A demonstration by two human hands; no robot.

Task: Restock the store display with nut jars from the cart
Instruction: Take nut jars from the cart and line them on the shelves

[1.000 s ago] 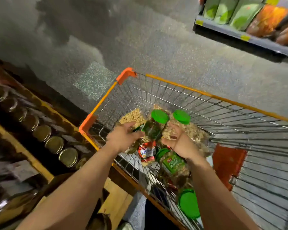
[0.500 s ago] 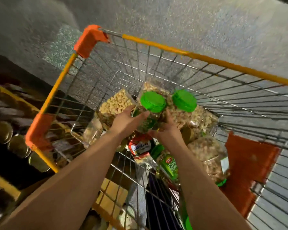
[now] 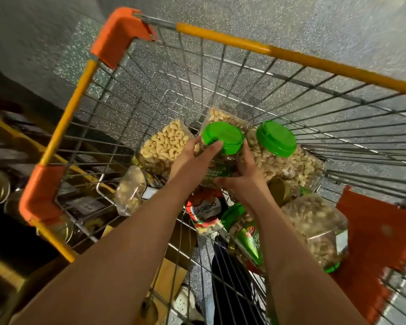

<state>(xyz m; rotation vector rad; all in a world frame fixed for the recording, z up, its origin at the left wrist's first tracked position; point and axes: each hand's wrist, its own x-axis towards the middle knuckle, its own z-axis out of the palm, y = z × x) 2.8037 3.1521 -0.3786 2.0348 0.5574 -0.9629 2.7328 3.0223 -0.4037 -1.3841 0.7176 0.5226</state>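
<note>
We're over the wire cart [image 3: 279,73], orange corners, yellow rim, speckled floor [image 3: 220,10] under it. Display shelf [image 3: 7,141] sits left of the cart, blurred, with round gold lids.

Inside the cart: 1 big clear jar lying on its side near right [image 3: 314,228], nuts inside, green cap toward us. Second upright jar [image 3: 281,156] with green lid at center right. Clear tub of cashews [image 3: 164,146] at center left, small nut bag [image 3: 130,191] near it. Red "CASHEWS" pouch [image 3: 205,212] and a green-label jar [image 3: 246,235] lie nearer us, between our forearms.

Target jar [image 3: 222,158], green lid, is mid-cart, raised above the pile, touching the second jar's side. Left hand [image 3: 190,158] wraps its left side, fingers curled, 1 fingertip on the lid edge. Right hand [image 3: 244,174] clamps the right side and lower body, fingers curled round it.
</note>
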